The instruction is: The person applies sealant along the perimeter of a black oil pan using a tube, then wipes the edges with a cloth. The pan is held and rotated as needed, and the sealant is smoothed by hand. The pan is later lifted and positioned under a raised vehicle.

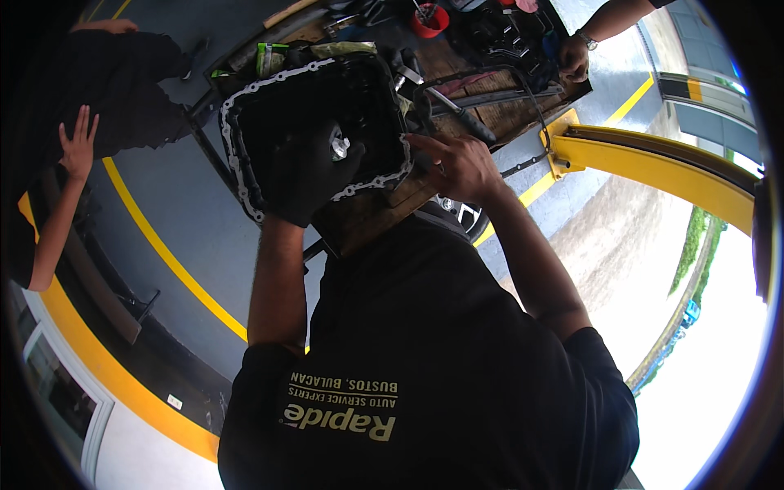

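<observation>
A black oil pan [233, 151] with a pale metal rim dotted with bolt holes lies in front of me. My left hand [306, 175], in a black glove, reaches over its near side into the dark hollow. Its fingers close on a small shiny silvery-white piece [340, 147], whose kind I cannot make out. My right hand [464, 167] is bare and wears a ring. Its forefinger stretches to the pan's right rim, and the other fingers bend loosely. To the right, a thin black gasket [531, 102] loops over the bench edge. A silver tool with a black handle [445, 102] lies beside the pan.
Beyond the pan, the wooden bench [498, 82] carries a red cup [429, 20], a green packet [271, 59] and dark parts. A co-worker's hand [574, 59] rests at its right end; another person's hand [77, 143] is at left. A yellow lift arm [653, 159] stands right.
</observation>
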`<state>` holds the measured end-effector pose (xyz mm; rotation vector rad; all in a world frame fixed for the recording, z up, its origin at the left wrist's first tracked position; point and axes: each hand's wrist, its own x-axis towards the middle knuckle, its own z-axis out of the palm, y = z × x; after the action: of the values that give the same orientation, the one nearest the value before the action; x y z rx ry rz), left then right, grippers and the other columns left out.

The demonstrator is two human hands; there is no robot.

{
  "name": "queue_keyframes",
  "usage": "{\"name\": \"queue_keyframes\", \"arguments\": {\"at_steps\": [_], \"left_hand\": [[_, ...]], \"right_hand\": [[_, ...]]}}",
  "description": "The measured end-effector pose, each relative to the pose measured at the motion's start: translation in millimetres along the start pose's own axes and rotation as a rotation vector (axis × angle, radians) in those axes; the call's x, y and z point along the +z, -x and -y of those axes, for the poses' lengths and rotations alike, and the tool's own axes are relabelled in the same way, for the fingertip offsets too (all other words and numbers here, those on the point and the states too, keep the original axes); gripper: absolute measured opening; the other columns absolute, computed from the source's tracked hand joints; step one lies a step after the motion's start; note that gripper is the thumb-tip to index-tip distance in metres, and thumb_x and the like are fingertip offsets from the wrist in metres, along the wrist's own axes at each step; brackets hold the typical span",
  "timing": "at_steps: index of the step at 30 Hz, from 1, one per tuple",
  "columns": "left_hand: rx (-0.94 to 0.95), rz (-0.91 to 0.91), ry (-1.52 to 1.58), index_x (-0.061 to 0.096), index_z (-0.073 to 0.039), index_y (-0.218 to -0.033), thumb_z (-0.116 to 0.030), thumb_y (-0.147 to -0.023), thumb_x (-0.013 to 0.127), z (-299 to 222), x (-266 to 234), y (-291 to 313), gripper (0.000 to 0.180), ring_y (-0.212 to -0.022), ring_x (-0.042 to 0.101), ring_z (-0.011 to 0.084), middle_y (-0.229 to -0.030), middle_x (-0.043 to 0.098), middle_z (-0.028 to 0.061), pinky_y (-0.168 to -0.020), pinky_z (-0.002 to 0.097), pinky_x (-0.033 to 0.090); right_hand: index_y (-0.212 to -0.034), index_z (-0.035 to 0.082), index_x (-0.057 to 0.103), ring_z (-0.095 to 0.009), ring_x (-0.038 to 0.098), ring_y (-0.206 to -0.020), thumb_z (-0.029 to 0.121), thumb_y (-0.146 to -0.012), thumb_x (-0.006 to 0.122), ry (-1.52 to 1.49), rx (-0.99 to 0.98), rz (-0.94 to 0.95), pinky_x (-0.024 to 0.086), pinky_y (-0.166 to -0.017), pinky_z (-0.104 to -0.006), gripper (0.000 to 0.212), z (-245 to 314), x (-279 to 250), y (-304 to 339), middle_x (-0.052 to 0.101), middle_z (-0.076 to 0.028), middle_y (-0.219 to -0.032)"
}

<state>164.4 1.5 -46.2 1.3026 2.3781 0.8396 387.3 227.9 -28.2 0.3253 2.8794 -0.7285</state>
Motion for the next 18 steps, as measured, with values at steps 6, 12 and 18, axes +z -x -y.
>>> {"name": "queue_keyframes", "arguments": {"at_steps": [6, 12, 18], "left_hand": [[0.031, -0.045, 0.010, 0.074, -0.003, -0.110, -0.041, -0.097, 0.088, -1.4, 1.0, -2.2, 0.042, -0.091, 0.079, 0.0428, -0.098, 0.078, 0.0205, -0.079, 0.0506, 0.062], [0.062, -0.101, 0.036, 0.073, -0.002, -0.103, -0.040, -0.097, 0.089, 0.5, 5.2, -1.5, 0.042, -0.084, 0.077, 0.0432, -0.089, 0.075, 0.0206, -0.074, 0.0492, 0.060], [0.059, -0.074, 0.017, 0.071, -0.002, -0.100, -0.040, -0.098, 0.089, -1.7, 1.4, -3.8, 0.042, -0.083, 0.076, 0.0437, -0.088, 0.073, 0.0205, -0.073, 0.0496, 0.059]], "right_hand": [[-0.159, 0.021, 0.069, -0.034, 0.081, -0.092, 0.009, -0.080, 0.072, 0.015, 0.000, -0.002, 0.065, -0.082, -0.0483, 0.080, 3.3, 3.0, -5.3, 0.081, -0.014, -0.130], [-0.158, 0.024, 0.069, -0.034, 0.078, -0.084, 0.010, -0.080, 0.072, 0.008, 0.034, -0.005, 0.063, -0.078, -0.0496, 0.079, 5.5, -1.1, 0.0, 0.082, -0.013, -0.100], [-0.163, 0.019, 0.065, -0.035, 0.077, -0.079, 0.011, -0.082, 0.071, -0.044, 0.003, -0.092, 0.062, -0.076, -0.0503, 0.082, -0.2, 5.4, -1.5, 0.079, -0.012, -0.089]]}}
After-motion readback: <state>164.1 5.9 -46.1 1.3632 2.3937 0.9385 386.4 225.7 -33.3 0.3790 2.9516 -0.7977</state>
